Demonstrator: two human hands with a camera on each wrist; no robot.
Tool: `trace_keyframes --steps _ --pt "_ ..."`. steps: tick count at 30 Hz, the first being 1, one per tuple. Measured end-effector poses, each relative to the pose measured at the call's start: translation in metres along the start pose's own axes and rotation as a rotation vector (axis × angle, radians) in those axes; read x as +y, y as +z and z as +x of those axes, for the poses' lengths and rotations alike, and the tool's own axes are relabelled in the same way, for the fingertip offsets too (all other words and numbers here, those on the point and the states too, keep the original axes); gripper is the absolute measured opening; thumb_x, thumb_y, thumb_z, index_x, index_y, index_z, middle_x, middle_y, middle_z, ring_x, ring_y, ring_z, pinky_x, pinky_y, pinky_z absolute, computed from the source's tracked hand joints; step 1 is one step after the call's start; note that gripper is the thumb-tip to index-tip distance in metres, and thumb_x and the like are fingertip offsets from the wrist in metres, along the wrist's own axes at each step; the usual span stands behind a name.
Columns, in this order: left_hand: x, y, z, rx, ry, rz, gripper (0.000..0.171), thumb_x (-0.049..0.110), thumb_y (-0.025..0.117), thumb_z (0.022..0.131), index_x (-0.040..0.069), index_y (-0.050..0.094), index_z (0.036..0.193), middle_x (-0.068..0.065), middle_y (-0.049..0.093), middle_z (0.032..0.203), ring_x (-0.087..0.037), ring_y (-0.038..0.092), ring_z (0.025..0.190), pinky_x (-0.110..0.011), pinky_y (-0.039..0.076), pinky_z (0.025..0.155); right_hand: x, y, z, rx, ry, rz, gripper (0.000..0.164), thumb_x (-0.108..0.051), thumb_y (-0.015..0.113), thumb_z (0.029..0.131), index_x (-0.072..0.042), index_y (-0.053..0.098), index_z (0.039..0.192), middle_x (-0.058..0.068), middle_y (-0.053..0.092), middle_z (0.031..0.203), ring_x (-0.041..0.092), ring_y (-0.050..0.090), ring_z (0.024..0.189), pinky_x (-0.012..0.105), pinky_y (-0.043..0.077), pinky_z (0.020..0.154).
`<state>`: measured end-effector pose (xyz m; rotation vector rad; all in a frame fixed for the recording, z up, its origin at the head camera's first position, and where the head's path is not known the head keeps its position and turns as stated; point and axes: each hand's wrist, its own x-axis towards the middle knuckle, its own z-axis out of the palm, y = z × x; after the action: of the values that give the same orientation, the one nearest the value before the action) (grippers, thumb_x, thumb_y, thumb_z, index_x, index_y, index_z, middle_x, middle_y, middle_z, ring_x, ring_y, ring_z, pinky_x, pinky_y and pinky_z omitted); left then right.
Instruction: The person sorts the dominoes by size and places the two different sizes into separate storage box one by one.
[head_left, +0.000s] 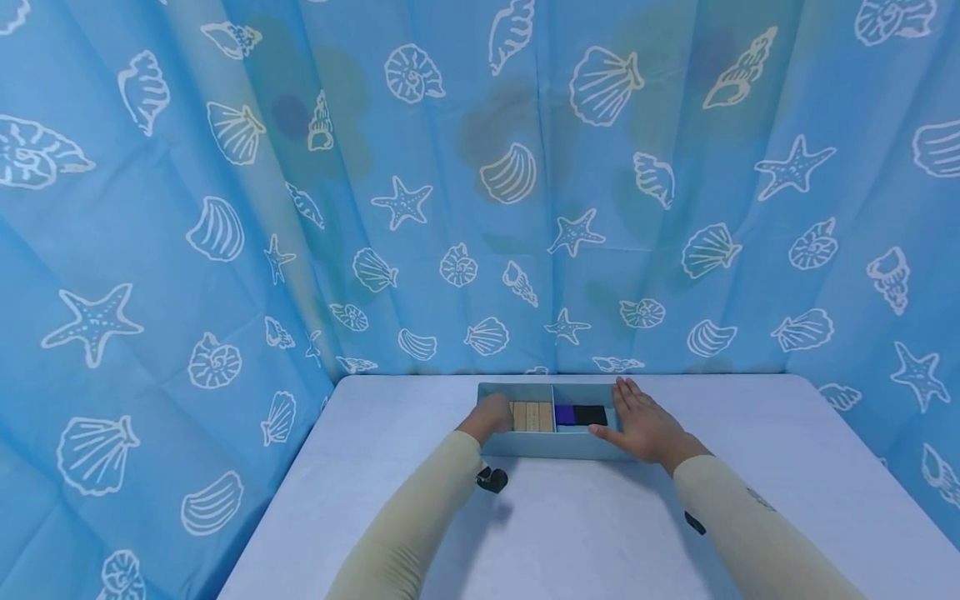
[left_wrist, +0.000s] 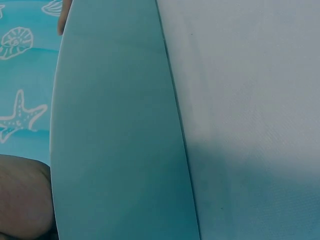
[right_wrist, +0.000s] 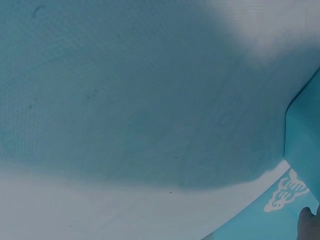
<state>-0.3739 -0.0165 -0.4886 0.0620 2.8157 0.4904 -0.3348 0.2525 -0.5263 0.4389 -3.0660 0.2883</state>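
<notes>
A light blue box (head_left: 555, 447) with two compartments stands near the back of the table. My left hand (head_left: 489, 417) reaches down into its left compartment, beside a row of light wooden blocks (head_left: 532, 416). The fingers are hidden inside, so a hold cannot be made out. In the right compartment lie a purple item (head_left: 565, 414) and a black item (head_left: 590, 415), their kind unclear. My right hand (head_left: 641, 423) rests against the box's right end, fingers extended and thumb over the front rim. The left wrist view mostly shows the box's front wall (left_wrist: 117, 125).
A white-covered table (head_left: 570, 533) extends in front of the box. Behind and beside it hangs a blue curtain (head_left: 480, 208) with white shell and starfish prints. In the right wrist view a box corner (right_wrist: 306, 132) shows at the right edge.
</notes>
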Motion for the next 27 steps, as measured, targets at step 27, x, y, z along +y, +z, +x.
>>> trace_keyframes --steps 27 --pt "-0.012 -0.017 -0.006 0.020 0.207 -0.136 0.052 0.009 0.054 0.097 0.002 0.040 0.146 -0.015 0.054 0.134 -0.030 0.052 0.124 -0.045 0.041 0.103 0.002 -0.012 0.005 -0.057 0.005 -0.016 0.111 -0.078 0.036 0.088 0.011 0.013 0.150 0.029 0.009 0.157 0.044 0.005 0.144 0.061 0.007 0.112"
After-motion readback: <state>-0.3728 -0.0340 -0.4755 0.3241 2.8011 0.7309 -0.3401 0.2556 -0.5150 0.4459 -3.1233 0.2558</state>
